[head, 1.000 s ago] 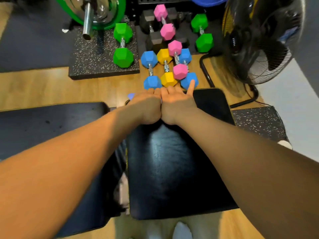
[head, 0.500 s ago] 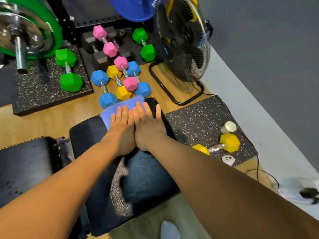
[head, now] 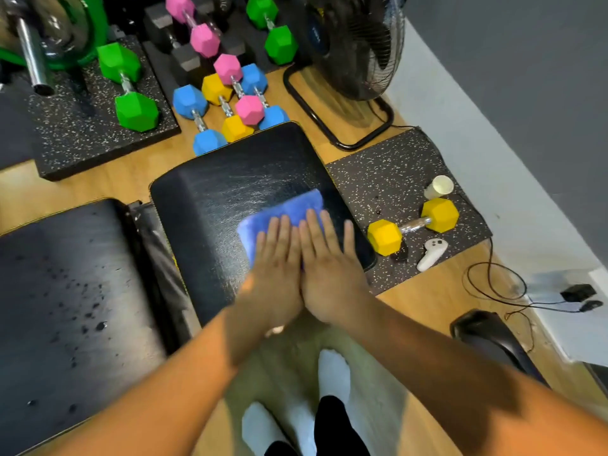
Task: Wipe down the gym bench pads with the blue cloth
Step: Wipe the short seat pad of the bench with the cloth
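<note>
A blue cloth (head: 283, 210) lies flat on the right side of the black seat pad (head: 223, 192) of the gym bench. My left hand (head: 274, 268) and my right hand (head: 329, 268) press down on the cloth side by side, fingers straight and flat. Wet streaks show on the pad beyond the cloth. To the left lies the longer black back pad (head: 65, 291), speckled with dark droplets.
Coloured dumbbells (head: 230, 100) crowd the floor just past the pad's far end. A standing fan (head: 355, 44) is at the back right. On the speckled mat (head: 394, 179) to the right lie a yellow dumbbell (head: 411, 225), a paper cup (head: 439, 187) and a white controller (head: 431, 255). Cables trail right.
Both hands have slid the cloth from the pad's far end back toward me and to the right, leaving wet streaks behind. My view has shifted right and closer.
</note>
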`<state>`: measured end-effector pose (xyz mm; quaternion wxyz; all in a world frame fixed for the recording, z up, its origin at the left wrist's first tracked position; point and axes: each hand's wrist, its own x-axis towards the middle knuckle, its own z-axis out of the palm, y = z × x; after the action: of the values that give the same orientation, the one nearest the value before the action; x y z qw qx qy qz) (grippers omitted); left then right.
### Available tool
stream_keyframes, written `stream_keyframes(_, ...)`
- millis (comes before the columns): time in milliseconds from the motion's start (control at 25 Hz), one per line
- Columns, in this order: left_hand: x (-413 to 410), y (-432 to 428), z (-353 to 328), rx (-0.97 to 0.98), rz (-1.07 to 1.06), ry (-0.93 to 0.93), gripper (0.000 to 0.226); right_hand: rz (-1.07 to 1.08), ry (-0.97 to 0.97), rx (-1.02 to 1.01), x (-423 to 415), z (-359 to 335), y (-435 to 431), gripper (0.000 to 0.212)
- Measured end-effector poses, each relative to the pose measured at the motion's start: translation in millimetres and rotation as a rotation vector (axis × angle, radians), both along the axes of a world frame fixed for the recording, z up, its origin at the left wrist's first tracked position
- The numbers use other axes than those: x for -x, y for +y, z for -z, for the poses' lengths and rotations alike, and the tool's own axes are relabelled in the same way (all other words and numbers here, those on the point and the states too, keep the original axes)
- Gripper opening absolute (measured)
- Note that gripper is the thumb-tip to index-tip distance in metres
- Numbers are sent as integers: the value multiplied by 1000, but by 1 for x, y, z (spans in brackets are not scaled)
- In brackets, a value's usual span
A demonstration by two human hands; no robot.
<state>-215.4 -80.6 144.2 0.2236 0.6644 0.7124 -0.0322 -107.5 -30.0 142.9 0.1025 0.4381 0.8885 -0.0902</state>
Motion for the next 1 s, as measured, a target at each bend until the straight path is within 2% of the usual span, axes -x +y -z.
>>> stream_keyframes(120, -28, -41, 2, -65, 127, 12, 78, -5, -11, 6, -32, -2, -45, 66)
stream_keyframes(200, -30, -36, 2, -51, 149, 78, 77, 32, -66, 11, -39, 1, -46, 65)
stream_keyframes(280, -22, -6, 0, -49, 169, 93, 82, 144, -121, -5, -27, 7, -22, 63)
stream_keyframes(400, 0, 54, 0, 2, 149, -6, 117, 201, -147, 38, 2, 10, 39, 65)
stream_keyframes(600, 48, 131, 4, -25, 30, -42, 118, 76, -95, 160, 54, 1, 135, 73)
stream_keyframes(760, 89, 171, 9, -43, -111, -118, 121, -30, -122, 112, 105, -3, 188, 63)
stream_keyframes(800, 104, 170, 9, -74, -179, -141, 118, -84, -137, 123, 125, -7, 194, 57)
stream_keyframes(880, 140, 154, 3, -122, -289, -149, 95, -204, -135, 166, 166, -17, 187, 40)
stream_keyframes(960, 178, 124, -6, -42, -343, -207, 65, -318, -114, 176, 205, -21, 161, 38)
stream_keyframes(1000, 198, 103, -9, 3, -394, -278, 57, -387, -118, 178, 224, -19, 142, 39)
